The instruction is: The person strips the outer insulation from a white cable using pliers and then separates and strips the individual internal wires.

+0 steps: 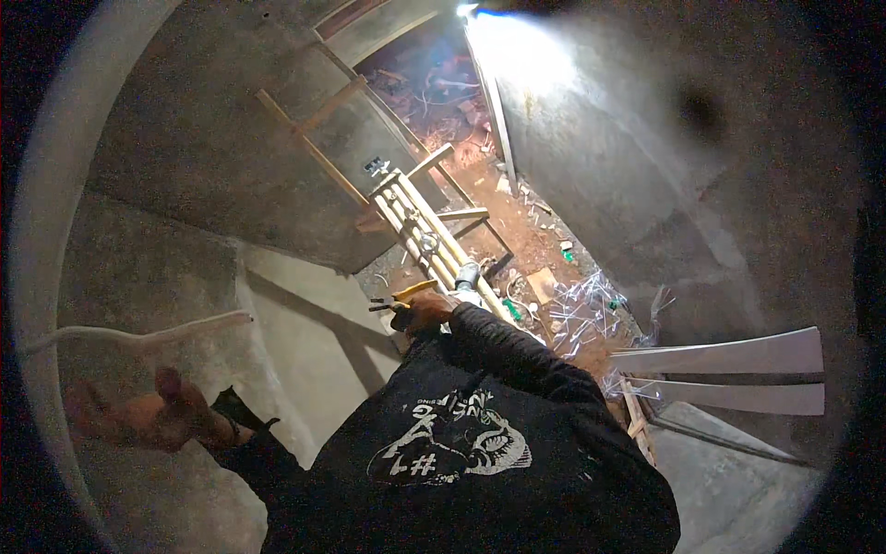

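Note:
My left hand [138, 414] is raised at the left with its fingers apart, somewhat blurred by motion, and I see nothing in it. Just above it a pale flexible conduit [152, 336] stretches along the grey wall, its end pointing to the right. My right hand [430, 312] is in front of my chest, closed around yellow-handled pliers [400, 305]. The dark jaws of the pliers point left. Part of the handles is hidden inside the hand.
A wooden plank bench [406, 217] with small items on it stands ahead, beside a wooden frame [337, 175]. White strips [586, 309] and rubble litter the floor. Pale boards [729, 358] jut out at right. A bright lamp [468, 10] shines at the top.

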The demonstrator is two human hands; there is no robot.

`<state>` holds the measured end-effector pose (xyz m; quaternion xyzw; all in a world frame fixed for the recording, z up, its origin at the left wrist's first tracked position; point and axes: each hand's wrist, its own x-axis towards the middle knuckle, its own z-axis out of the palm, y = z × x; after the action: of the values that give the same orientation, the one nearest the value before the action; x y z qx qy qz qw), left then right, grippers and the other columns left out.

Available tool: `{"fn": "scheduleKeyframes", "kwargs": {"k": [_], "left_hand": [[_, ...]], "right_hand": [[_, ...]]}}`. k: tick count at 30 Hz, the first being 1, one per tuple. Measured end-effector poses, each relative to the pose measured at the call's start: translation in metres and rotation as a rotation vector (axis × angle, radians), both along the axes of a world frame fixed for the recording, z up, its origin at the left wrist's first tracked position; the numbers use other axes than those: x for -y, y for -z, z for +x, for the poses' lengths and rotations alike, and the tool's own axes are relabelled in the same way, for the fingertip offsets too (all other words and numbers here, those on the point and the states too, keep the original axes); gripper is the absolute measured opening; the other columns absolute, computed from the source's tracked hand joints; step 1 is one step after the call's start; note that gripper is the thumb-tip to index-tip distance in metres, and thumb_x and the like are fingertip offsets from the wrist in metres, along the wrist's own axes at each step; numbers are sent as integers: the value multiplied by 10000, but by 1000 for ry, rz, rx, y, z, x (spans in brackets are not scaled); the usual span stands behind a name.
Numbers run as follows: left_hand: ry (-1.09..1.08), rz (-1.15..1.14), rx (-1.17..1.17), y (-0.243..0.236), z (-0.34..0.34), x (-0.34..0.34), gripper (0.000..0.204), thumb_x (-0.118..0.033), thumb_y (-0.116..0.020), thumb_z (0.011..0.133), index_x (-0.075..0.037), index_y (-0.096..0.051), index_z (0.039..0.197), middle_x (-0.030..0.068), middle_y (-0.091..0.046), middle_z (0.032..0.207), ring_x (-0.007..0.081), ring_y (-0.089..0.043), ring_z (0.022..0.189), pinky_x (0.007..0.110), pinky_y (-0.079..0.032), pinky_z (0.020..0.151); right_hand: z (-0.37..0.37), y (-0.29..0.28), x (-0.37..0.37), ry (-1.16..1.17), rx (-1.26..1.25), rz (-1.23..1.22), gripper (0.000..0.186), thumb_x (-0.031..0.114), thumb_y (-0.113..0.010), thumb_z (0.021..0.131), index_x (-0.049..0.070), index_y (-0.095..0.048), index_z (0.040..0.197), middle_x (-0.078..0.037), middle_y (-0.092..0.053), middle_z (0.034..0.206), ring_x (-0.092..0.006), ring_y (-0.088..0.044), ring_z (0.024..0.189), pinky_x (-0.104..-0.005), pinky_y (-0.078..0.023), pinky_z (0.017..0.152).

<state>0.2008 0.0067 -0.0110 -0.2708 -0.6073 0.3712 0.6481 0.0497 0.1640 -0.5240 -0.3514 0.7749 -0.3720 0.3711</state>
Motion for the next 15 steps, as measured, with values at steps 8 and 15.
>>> {"fn": "scheduleKeyframes", "kwargs": {"k": [8, 15], "left_hand": [[-177, 1102, 313, 317, 3, 160, 347, -208, -391, 955, -34, -515, 1228, 154, -507, 1289, 275, -495, 1161, 361, -383, 988], [324, 1720, 2212, 582, -9, 40, 284, -119, -652, 772, -41, -621, 1043, 85, -674, 904, 154, -623, 776, 293, -489, 666]], "right_hand": [[-7, -19, -16, 37, -121, -231, 405, 443, -751, 668, 65, -650, 772, -89, -615, 656, -205, -585, 581, -367, -455, 536], [4, -81, -51, -69, 72, -408, 807, 493, -706, 756, 52, -384, 1350, -199, -573, 1146, -280, -572, 966, -376, -476, 792]]}}
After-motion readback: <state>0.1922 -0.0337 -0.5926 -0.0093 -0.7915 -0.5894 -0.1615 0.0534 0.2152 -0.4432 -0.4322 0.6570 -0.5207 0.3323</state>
